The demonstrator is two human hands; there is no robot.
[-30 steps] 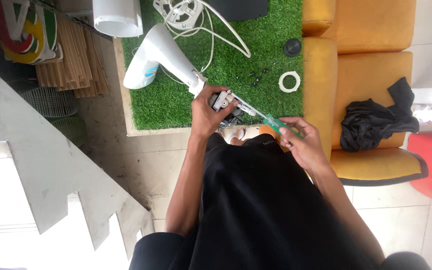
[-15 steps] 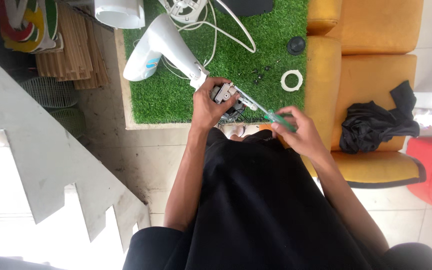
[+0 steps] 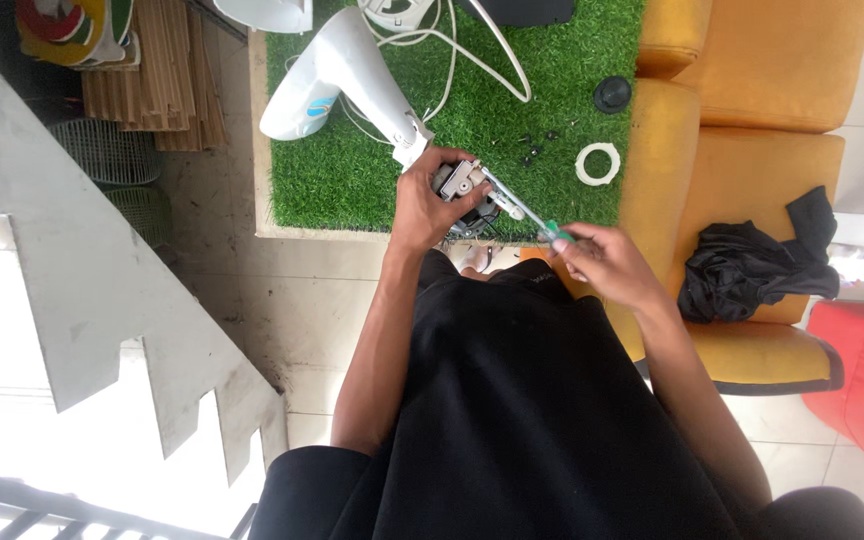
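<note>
My left hand (image 3: 430,205) grips a small grey motor unit (image 3: 464,190) at the end of a white plastic fan neck (image 3: 352,75), at the near edge of a green turf mat (image 3: 352,180). My right hand (image 3: 607,265) holds a green-handled screwdriver (image 3: 532,218), and its metal shaft reaches up to the motor unit. Several small dark screws (image 3: 537,145) lie on the turf just beyond the motor. I wear black clothing that fills the lower middle of the view.
A white ring (image 3: 597,163) and a black round cap (image 3: 612,93) lie at the mat's right edge. White cables (image 3: 472,50) loop across the turf. A yellow armchair (image 3: 752,120) with a black cloth (image 3: 752,265) stands to the right. Wooden slats (image 3: 152,70) lie to the left.
The view has shifted slightly; both hands stay on the motor unit and screwdriver, with my right hand a little lower and further right than before.
</note>
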